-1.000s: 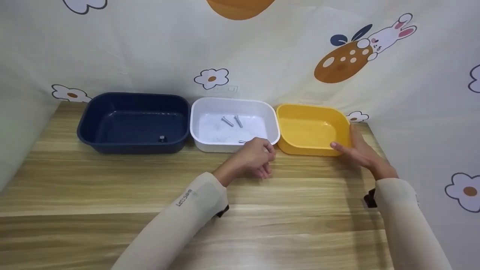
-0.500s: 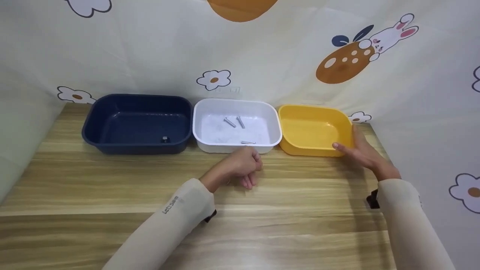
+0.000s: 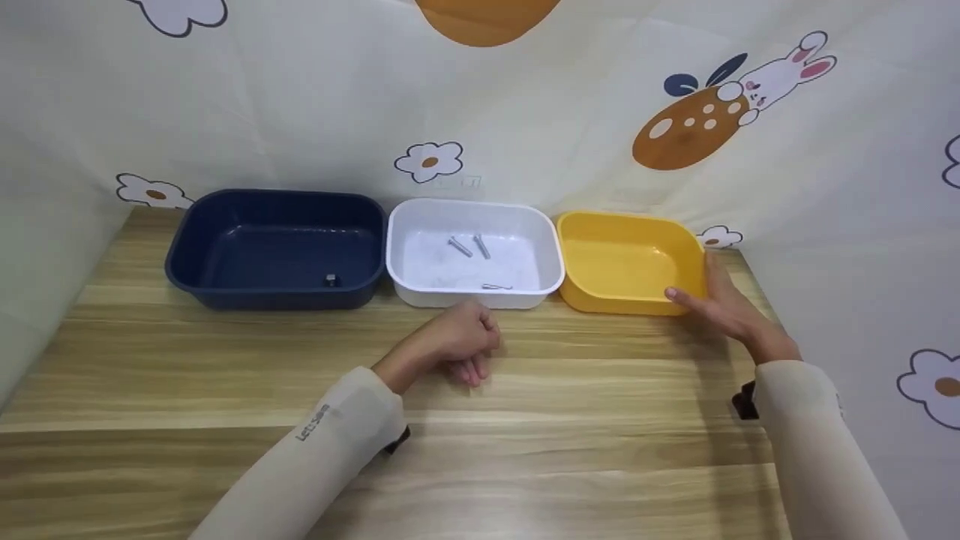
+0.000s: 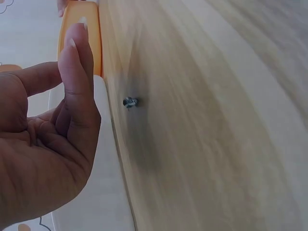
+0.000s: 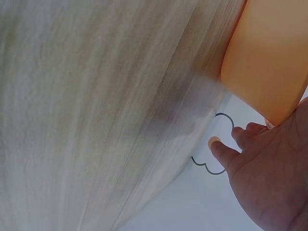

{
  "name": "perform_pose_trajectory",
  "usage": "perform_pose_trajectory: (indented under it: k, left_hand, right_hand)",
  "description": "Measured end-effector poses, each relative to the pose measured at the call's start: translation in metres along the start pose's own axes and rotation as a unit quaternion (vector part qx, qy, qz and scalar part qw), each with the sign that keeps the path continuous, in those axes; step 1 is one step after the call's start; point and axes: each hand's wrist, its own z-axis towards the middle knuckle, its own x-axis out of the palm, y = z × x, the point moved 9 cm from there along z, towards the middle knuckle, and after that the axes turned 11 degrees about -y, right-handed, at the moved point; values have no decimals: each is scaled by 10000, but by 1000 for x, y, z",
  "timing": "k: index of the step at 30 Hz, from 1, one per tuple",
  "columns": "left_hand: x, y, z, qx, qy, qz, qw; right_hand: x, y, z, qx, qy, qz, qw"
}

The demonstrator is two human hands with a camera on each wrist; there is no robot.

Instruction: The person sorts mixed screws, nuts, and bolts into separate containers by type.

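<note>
In the head view my left hand (image 3: pixel 454 337) bends down over the table just in front of the white bin (image 3: pixel 474 298). The left wrist view shows its fingers loosely curled, with nothing visible between them. A small metal nut (image 4: pixel 130 102) lies on the wood nearby, hidden from the head view. My right hand (image 3: pixel 724 300) holds the front right corner of the yellow bin (image 3: pixel 626 304), thumb at the front rim and fingers along the right wall. Two bolts (image 3: pixel 471 246) lie inside the white bin, with another small metal piece (image 3: pixel 496 286) near its front wall.
A dark blue bin (image 3: pixel 274 298) stands left of the white one, with a small metal nut (image 3: pixel 331 280) near its front right. All three bins stand in a row along the patterned cloth (image 3: pixel 540 97) at the back of the wooden table (image 3: pixel 562 420).
My left hand has moved left and toward me, away from the white bin's front rim, uncovering the metal piece there. My right hand stays at the yellow bin. The view shifts slightly.
</note>
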Motion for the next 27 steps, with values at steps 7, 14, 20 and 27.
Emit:
perform_pose_trajectory:
  k: [7,14,20,27]
  left_hand:
    - [-13,16,-5,-138,-92,-34,9999]
    - [-21,28,-8,-200,-63,71,9998]
    - [-23,37,-8,-377,-49,18,9993]
    - [-21,45,-8,-561,58,-256,9981]
  right_hand:
    - [2,-1,1,65,43,-70,9999]
    - [0,-1,0,20,-16,-2,10000]
    - [0,0,0,0,-45,7,10000]
    - [1,2,0,-54,2,51,10000]
